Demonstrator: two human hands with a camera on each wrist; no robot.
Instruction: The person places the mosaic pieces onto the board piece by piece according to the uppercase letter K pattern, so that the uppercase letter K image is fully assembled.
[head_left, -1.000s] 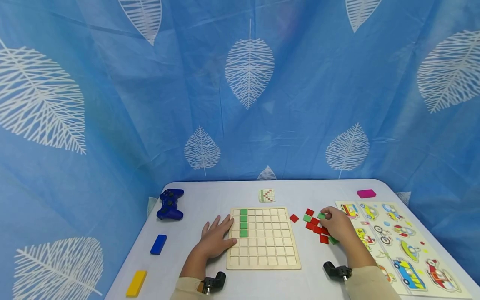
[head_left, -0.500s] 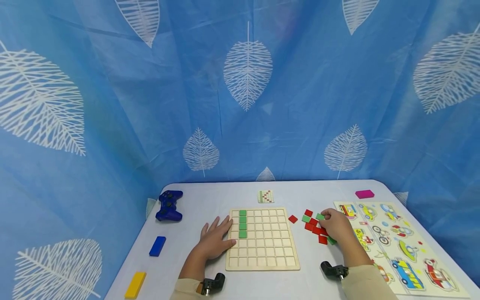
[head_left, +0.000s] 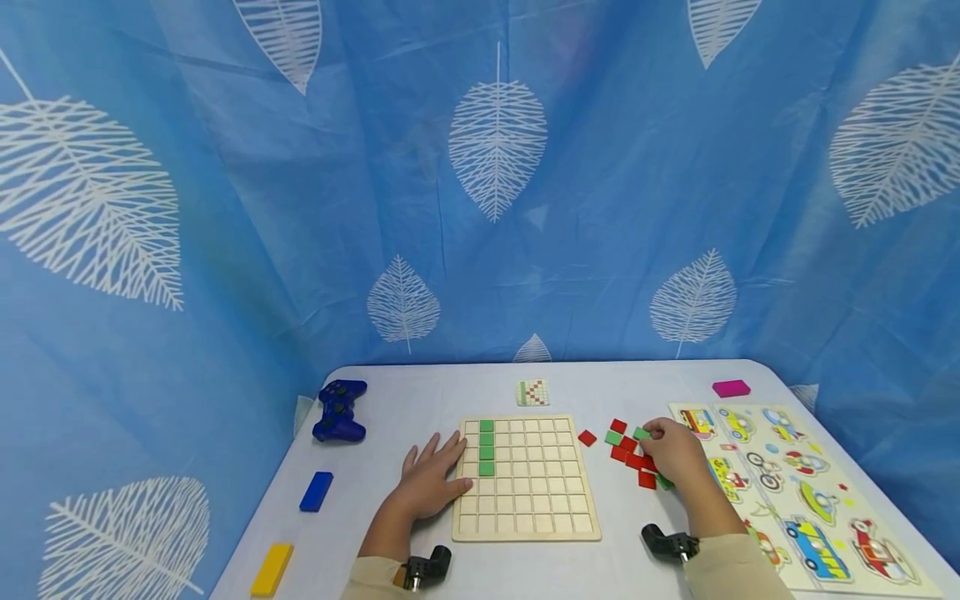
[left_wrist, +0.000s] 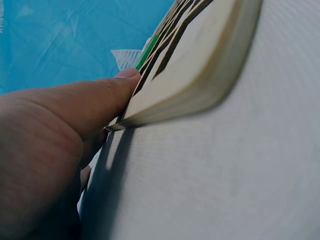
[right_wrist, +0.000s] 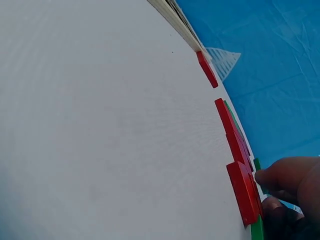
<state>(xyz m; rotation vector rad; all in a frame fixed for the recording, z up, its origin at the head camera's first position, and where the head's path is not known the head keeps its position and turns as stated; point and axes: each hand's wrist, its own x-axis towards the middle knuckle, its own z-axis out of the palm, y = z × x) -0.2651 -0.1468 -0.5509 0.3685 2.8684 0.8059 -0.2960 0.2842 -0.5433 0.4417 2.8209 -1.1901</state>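
A wooden grid board lies on the table, with several green square tiles in a column near its left side. My left hand rests along the board's left edge, fingers spread; in the left wrist view its thumb touches the rim. To the right of the board is a loose cluster of red tiles and green ones. At the cluster's far right side my right hand pinches a green tile by its edge. In the right wrist view its fingers partly hide that tile.
A small pattern card lies beyond the board. Right of the tiles is a vehicle picture puzzle, with a magenta block behind it. At left lie a blue game controller, a blue block and a yellow block.
The right hand's fingers have shifted slightly at the green tile between the first frame and now. The left hand and the tiles on the board stay put.
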